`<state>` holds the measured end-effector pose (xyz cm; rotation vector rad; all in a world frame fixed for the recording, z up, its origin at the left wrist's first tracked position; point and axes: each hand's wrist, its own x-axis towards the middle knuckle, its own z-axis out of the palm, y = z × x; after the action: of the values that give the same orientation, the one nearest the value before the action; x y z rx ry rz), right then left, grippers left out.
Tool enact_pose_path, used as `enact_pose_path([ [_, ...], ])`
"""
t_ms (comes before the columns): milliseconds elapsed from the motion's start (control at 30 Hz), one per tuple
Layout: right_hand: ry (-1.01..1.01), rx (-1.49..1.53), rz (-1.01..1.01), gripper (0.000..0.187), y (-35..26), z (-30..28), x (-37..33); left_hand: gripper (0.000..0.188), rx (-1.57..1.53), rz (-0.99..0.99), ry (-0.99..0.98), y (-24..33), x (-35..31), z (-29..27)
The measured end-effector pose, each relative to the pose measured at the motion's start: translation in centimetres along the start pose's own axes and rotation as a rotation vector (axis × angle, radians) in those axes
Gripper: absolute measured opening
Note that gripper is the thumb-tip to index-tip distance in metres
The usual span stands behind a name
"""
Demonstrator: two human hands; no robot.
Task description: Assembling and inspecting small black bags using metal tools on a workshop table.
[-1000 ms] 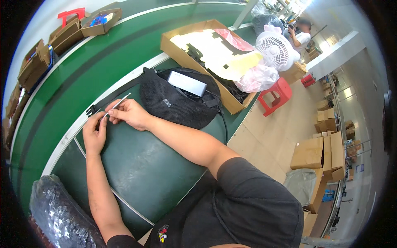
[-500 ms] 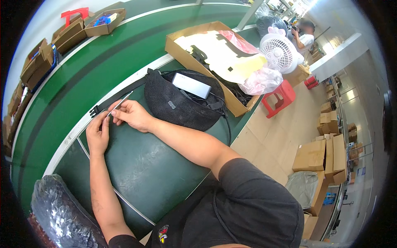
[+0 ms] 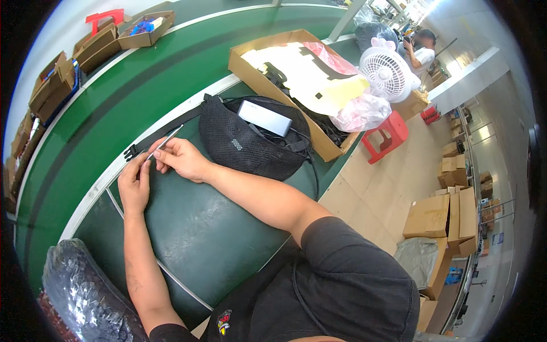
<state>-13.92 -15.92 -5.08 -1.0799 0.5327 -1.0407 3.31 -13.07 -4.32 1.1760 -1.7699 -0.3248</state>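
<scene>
My right hand [image 3: 185, 160] pinches a slim silver tool, tweezers-like [image 3: 172, 135], its visible end slanting up and to the right past my fingers. Close against its fingertips is my left hand [image 3: 134, 183], thumb and fingers pressed together; whatever they pinch is too small or hidden to name. Both hands are above the dark green worktop [image 3: 196, 228]. Just beyond them lies a black strap with a buckle [image 3: 131, 152]. A black mesh bag [image 3: 239, 142] rests right of my hands, with a white and grey box-shaped device [image 3: 265, 118] on top of it.
Behind the bag stands a cardboard box [image 3: 239, 55] with pale yellow sheets and clear plastic. A white fan [image 3: 386, 73] and a red stool [image 3: 389, 134] are to the right. Black plastic wrapping [image 3: 91, 290] bulges at the lower left. A green conveyor belt [image 3: 137, 85] runs beyond.
</scene>
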Motion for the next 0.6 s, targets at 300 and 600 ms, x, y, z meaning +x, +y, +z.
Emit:
enact_pose_path([
  [300, 0.011, 0.006, 0.020, 0.016, 0.00, -0.07, 0.05, 0.017, 0.021, -0.004, -0.013, 0.16, 0.25, -0.06],
  [600, 0.008, -0.002, 0.019, 0.016, 0.03, -0.09, 0.00, 0.018, 0.023, -0.038, -0.044, 0.06, 0.18, -0.10],
])
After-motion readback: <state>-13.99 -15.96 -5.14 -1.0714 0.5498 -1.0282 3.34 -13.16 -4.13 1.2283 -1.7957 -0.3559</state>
